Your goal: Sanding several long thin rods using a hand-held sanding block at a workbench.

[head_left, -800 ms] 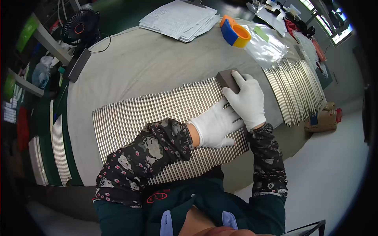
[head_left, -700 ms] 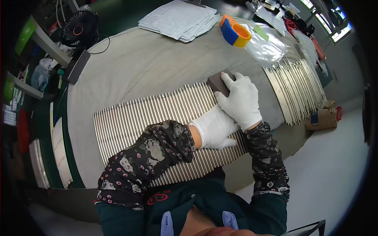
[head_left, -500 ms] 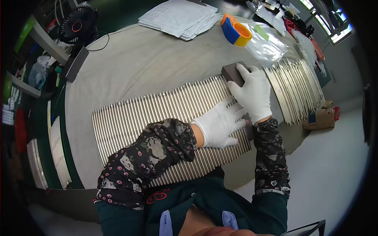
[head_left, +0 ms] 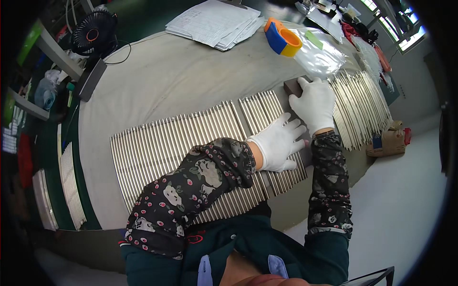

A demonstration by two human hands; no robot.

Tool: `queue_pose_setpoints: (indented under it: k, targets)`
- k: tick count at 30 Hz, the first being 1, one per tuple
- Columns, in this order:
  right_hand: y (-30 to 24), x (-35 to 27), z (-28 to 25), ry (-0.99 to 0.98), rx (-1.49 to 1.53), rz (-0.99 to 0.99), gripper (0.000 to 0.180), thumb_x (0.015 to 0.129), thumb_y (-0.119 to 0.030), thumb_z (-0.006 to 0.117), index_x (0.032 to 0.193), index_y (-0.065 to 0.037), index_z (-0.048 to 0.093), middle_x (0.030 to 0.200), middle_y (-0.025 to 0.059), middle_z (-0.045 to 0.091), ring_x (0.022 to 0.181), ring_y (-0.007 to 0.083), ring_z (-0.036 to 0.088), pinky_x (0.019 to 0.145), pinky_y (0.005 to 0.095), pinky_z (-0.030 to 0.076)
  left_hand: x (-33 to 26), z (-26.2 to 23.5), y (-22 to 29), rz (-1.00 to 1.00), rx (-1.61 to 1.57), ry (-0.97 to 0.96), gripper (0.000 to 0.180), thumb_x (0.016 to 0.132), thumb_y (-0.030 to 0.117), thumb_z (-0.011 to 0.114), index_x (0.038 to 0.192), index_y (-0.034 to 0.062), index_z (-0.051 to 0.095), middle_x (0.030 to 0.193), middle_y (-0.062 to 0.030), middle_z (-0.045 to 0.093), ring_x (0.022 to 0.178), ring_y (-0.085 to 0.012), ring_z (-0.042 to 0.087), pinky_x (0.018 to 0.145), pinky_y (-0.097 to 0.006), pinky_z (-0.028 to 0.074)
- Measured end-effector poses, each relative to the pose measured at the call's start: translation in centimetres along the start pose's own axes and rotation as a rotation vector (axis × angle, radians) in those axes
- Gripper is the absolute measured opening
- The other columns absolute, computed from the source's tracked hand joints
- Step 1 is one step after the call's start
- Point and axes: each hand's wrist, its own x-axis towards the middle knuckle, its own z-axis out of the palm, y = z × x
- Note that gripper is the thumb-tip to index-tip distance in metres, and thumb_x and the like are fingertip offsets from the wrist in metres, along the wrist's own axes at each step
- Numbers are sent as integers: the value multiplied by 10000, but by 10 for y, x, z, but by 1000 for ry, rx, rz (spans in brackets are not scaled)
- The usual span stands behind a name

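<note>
Head view shows the gloved left hand (head_left: 278, 143) spread flat on the row of metal rods (head_left: 191, 143) covering the grey surface (head_left: 181, 76), while the right hand (head_left: 316, 102) grips a dark block (head_left: 292, 87) at the row's far right.

Single view only, head-worn fisheye, looking steeply down from above the person's chest onto the desk (head_left: 191, 71). Faces forward and down; the desk's near edge sits low in frame, the far edge near the top. Close range: both forearms enter from the lower edge and fill the centre. Straight lines bow toward the rim, and dark vignette cuts the corners. Floor shows past the desk's right edge. No second view, so no overlap.
</note>
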Motion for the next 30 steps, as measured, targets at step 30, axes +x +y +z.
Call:
queue_pose_setpoints:
  k: [30]
  targets:
    - [-5,-6,11,159,178,-272,505,699,-307,689,1147,-74,692,999,186,652,933,335,619,824,417,510,4,-7,2,-150,-59,-401,617,860,506,580,1281,54,564,1333,-183,506,1280,-338,427,1115,-487,273]
